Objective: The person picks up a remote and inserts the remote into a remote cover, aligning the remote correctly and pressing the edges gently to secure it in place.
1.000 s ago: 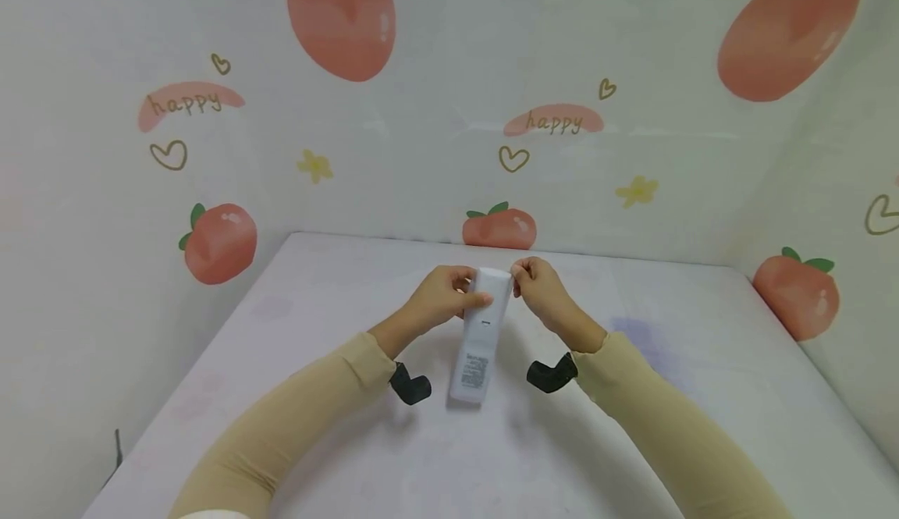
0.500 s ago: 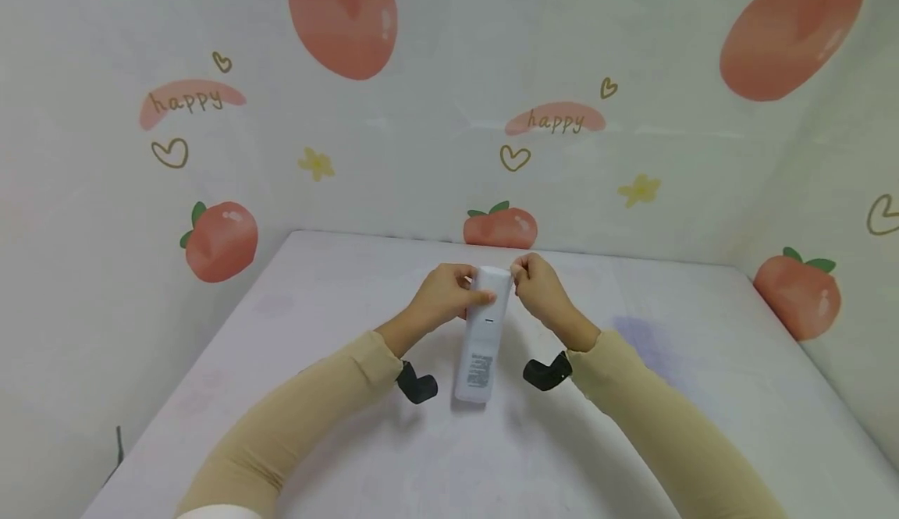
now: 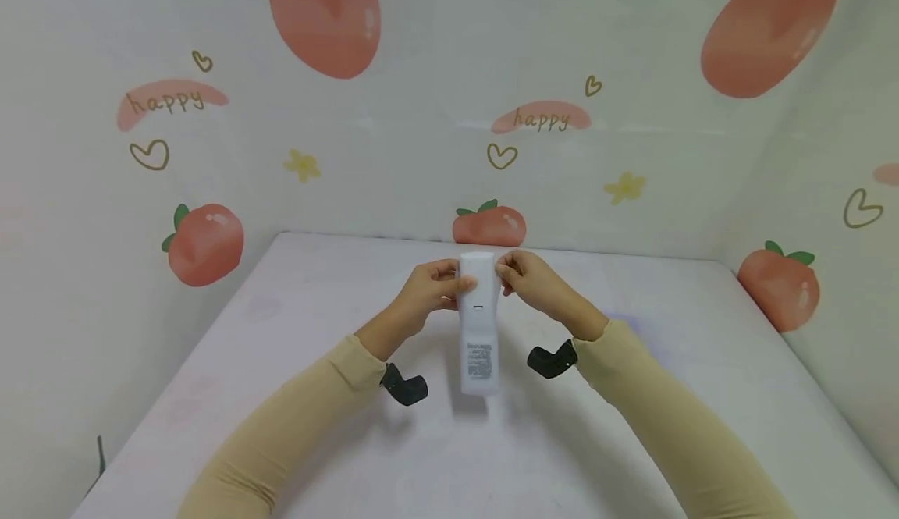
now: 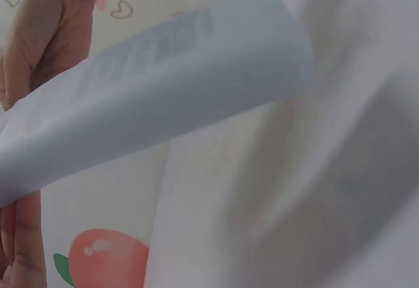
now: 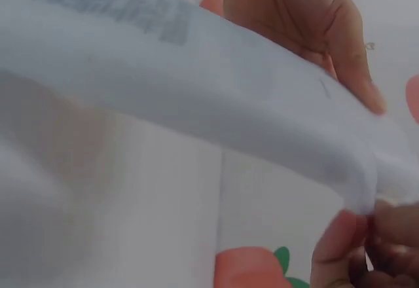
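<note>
A white remote control stands nearly upright at the middle of the table, its back toward me. The back carries a block of small grey print and a short dark slot. Its front is hidden. From the left, my left hand grips the upper part, thumb lying across the back. At the upper right edge, my right hand pinches the remote control with curled thumb and finger; the right wrist view shows these fingertips at its edge. The left wrist view shows the lower end reaching out over the table.
A pale cloth covers the table. Behind stands a white backdrop printed with red fruit, hearts and "happy". Black wrist mounts jut from both beige sleeves. A thin dark cord shows at the far left.
The remote control has turned from a slight tilt to nearly upright and risen a little. Both hands keep their places on it. The whole head view has shifted slightly.
</note>
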The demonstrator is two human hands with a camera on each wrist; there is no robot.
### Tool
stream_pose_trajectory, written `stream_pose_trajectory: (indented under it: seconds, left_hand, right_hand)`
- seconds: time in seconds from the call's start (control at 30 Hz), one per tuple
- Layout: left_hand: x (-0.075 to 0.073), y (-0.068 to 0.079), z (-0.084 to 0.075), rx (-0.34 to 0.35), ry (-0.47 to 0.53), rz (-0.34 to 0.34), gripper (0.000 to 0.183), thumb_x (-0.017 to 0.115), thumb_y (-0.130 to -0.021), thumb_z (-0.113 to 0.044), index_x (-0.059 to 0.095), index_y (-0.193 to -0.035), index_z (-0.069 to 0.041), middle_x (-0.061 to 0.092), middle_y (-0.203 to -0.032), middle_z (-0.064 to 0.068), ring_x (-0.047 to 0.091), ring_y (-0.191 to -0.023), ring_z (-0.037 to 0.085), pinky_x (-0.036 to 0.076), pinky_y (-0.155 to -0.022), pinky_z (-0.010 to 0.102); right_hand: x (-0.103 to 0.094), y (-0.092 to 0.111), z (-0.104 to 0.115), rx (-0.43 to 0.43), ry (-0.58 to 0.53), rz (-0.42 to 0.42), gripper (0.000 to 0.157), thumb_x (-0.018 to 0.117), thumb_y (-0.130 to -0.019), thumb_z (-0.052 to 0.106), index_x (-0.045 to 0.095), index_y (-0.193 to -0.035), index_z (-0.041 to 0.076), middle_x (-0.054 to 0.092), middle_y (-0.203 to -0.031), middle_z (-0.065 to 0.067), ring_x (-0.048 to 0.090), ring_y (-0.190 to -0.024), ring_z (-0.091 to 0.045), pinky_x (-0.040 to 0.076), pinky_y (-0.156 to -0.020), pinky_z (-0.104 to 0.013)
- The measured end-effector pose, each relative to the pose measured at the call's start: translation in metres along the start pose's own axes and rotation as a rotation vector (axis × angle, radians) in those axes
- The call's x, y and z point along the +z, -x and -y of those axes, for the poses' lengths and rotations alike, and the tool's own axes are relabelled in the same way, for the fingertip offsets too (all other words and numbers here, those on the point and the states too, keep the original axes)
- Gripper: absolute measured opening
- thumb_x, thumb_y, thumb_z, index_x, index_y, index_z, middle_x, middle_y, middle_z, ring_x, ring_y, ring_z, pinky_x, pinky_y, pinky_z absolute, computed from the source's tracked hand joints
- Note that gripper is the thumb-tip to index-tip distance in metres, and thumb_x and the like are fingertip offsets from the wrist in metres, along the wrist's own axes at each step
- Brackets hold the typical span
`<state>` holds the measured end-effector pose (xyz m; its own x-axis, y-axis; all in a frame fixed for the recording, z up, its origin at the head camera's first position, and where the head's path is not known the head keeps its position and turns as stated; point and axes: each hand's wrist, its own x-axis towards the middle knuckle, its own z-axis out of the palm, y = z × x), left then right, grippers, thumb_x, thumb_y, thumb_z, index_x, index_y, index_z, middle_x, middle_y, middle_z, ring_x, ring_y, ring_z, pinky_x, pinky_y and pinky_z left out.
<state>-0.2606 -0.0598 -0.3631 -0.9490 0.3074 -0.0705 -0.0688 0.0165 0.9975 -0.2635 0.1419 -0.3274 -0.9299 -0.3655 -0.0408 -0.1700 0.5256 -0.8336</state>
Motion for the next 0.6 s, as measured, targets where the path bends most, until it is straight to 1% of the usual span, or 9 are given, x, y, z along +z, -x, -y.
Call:
stream_pose_trajectory:
  seconds: [0.07,0.13,0.2,0.27,0.37,0.43,0.53,0.6]
  left_hand:
    - [0.000,0.000,-0.001,0.001,0.021,0.018,0.039,0.067,-0.091,-0.013,0.058,-0.126,0.001,0.070,-0.103,0.007,0.065,-0.080,0.014,0.057,-0.076,0.032]
    - [0.000,0.000,-0.001,-0.002,0.033,0.036,0.040,0.065,-0.091,-0.012,0.057,-0.129,0.000,0.069,-0.107,0.007,0.065,-0.083,0.014,0.056,-0.077,0.032]
    - [0.000,0.000,-0.001,-0.002,0.042,0.058,0.041,0.064,-0.092,-0.010,0.055,-0.130,0.001,0.068,-0.109,0.008,0.065,-0.086,0.014,0.056,-0.078,0.032]
    - [-0.001,0.000,0.000,0.002,0.045,0.087,0.041,0.064,-0.092,-0.009,0.054,-0.131,0.001,0.068,-0.110,0.008,0.064,-0.088,0.014,0.055,-0.079,0.033]
    - [-0.001,-0.001,0.000,0.006,0.044,0.129,0.040,0.063,-0.092,-0.007,0.053,-0.131,0.002,0.067,-0.111,0.007,0.064,-0.091,0.014,0.055,-0.081,0.033]
    - [-0.001,-0.001,0.000,0.002,0.036,0.151,0.040,0.062,-0.093,-0.007,0.053,-0.131,0.002,0.066,-0.113,0.008,0.063,-0.093,0.015,0.055,-0.082,0.034]
    - [-0.002,0.001,0.000,-0.009,0.020,0.170,0.041,0.061,-0.093,-0.006,0.052,-0.132,0.002,0.065,-0.118,0.011,0.063,-0.095,0.014,0.055,-0.083,0.034]
    - [-0.002,0.002,0.001,-0.023,0.013,0.183,0.041,0.061,-0.093,-0.006,0.052,-0.133,0.002,0.065,-0.120,0.012,0.064,-0.096,0.014,0.055,-0.083,0.035]
  right_hand:
    - [-0.002,0.001,-0.002,-0.019,0.001,0.031,0.019,0.046,-0.102,0.010,0.052,-0.108,-0.008,0.054,-0.092,-0.011,0.055,-0.081,-0.019,0.051,-0.078,-0.029]
    - [-0.005,0.003,-0.005,-0.028,-0.025,0.064,0.021,0.048,-0.102,0.011,0.052,-0.112,-0.007,0.056,-0.098,-0.011,0.056,-0.084,-0.020,0.053,-0.082,-0.032]
    - [-0.006,0.004,-0.008,-0.032,-0.071,0.097,0.023,0.048,-0.102,0.012,0.052,-0.114,-0.007,0.056,-0.101,-0.012,0.055,-0.087,-0.020,0.052,-0.087,-0.035]
    - [-0.007,0.005,-0.013,-0.036,-0.120,0.119,0.024,0.048,-0.102,0.013,0.052,-0.115,-0.006,0.055,-0.101,-0.010,0.054,-0.088,-0.020,0.052,-0.088,-0.036]
    - [-0.010,0.006,-0.019,-0.050,-0.179,0.146,0.024,0.050,-0.101,0.012,0.053,-0.114,-0.008,0.057,-0.097,-0.005,0.056,-0.087,-0.017,0.052,-0.085,-0.031]
    - [-0.011,0.005,-0.022,-0.053,-0.229,0.181,0.024,0.052,-0.100,0.009,0.054,-0.115,-0.009,0.059,-0.094,-0.002,0.057,-0.085,-0.015,0.052,-0.081,-0.027]
    - [-0.012,0.004,-0.025,-0.044,-0.313,0.245,0.024,0.054,-0.098,0.006,0.056,-0.113,-0.012,0.062,-0.089,0.002,0.059,-0.083,-0.012,0.052,-0.079,-0.023]
    - [-0.011,0.003,-0.027,-0.027,-0.357,0.274,0.021,0.054,-0.097,0.003,0.058,-0.111,-0.012,0.063,-0.087,0.003,0.059,-0.081,-0.011,0.052,-0.078,-0.022]
